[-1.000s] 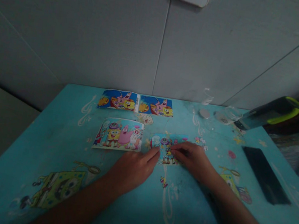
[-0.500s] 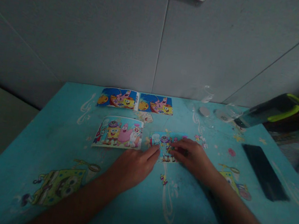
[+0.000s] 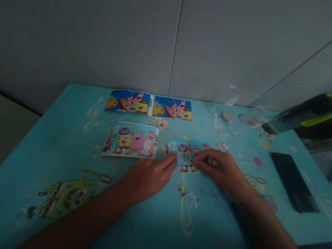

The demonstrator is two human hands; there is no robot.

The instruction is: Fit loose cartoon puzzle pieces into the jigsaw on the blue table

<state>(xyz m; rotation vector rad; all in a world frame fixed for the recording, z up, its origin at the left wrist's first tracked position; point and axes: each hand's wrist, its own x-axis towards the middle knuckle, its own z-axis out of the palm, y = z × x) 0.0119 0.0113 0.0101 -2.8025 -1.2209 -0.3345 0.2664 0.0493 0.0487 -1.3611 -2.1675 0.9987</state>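
A: Grip first. Right hand (image 3: 223,172) lies palm down on the right half of the small puzzle (image 3: 184,156), fingers spread flat on the pieces. Pressing, not pinching, as far as I can see; whether a piece sits under the fingertips, cannot tell.

B: And the left hand (image 3: 147,176)?

A: Flat on the table (image 3: 61,136), open, index tip touching the puzzle's lower left edge. Holding nothing.

B: Any change from a second ago?

A: Small. Right fingers were bunched over the puzzle's middle; now they're stretched out, flatter, reaching a little further left. Left hand has hardly shifted. The puzzle stays in the same spot, mid-table, just right of the picture card (image 3: 131,140). My reading: the piece being worked is seated or nearly so, and the hand is smoothing it down.

B: Outward from there?

A: One loose piece (image 3: 181,190) lies near, just in front of the puzzle between the two wrists. A few more small bits (image 3: 222,146) at its far right corner. Two blue picture cards (image 3: 150,105) side by side at the table's back edge. Dark phone (image 3: 293,181) well apart on the right; a green-trimmed bottle (image 3: 306,113) lies tilted beyond it.
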